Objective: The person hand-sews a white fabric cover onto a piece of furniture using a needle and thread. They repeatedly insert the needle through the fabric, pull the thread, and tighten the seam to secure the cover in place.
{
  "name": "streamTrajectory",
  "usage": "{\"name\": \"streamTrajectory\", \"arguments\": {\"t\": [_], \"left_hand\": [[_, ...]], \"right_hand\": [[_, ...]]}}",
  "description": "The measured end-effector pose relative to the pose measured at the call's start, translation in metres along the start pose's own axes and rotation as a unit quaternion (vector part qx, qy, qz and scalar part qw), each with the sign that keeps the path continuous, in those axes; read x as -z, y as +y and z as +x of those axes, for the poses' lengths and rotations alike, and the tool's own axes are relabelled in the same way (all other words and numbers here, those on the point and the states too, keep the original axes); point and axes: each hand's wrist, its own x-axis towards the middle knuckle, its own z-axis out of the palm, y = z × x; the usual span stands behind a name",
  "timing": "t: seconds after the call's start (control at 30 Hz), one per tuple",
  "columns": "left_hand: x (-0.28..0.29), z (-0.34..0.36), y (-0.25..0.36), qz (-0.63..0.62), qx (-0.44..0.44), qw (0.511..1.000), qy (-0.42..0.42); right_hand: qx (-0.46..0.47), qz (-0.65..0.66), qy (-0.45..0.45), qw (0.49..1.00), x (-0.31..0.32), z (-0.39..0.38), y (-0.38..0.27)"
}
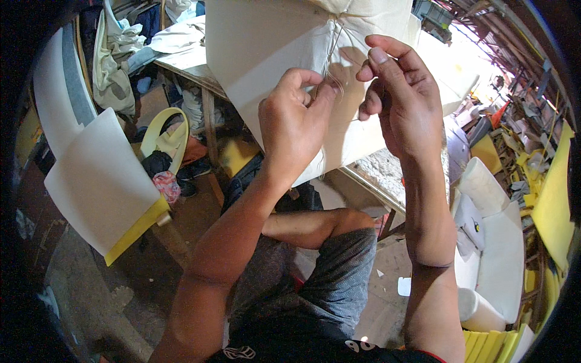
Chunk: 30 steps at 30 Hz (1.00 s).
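Here | left hand (293, 124) pinches thread (332, 48) hanging down cream upholstered piece (260, 51) | right hand (408, 91) half-curled beside, contents unclear | piece atop littered worktable (387, 175) | cluttered workshop, yellow foam sheet (554, 199) rightward

This looks like an upholstery workshop, rough and crowded. A large cream fabric-covered block (260, 48) with a gathered, stitched seam leans over a worn wooden bench (209, 124). At the right stands a white, sofa-shaped piece with rounded ends (505, 254), and below it lie yellow foam strips (487, 346). A yellow foam sheet (557, 193) rises at the right edge, beside a jumbled heap of mixed scraps (525, 160). At the left are a curved white panel with a yellow edge (103, 175) and crumpled beige cloth (114, 78), above a stained grey floor (91, 314).
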Motion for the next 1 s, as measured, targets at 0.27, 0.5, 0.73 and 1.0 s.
{"name": "streamTrajectory", "arguments": {"t": [0.27,0.5,0.73,1.0], "left_hand": [[0.003,0.01,-0.004,0.165,-0.188,0.966,0.062],[0.02,-0.027,-0.05,0.203,-0.29,0.934,0.051],[0.038,-0.035,-0.025,0.16,-0.179,0.969,-0.058],[0.044,-0.023,-0.022,0.15,-0.122,0.975,-0.108]], "right_hand": [[-0.03,0.042,0.004,0.999,0.001,-0.029,-0.003],[-0.086,0.12,-0.007,0.989,-0.007,-0.096,-0.003],[-0.037,0.21,0.008,0.977,0.004,-0.131,0.002],[-0.007,0.202,0.007,0.979,0.014,-0.132,0.004]]}}
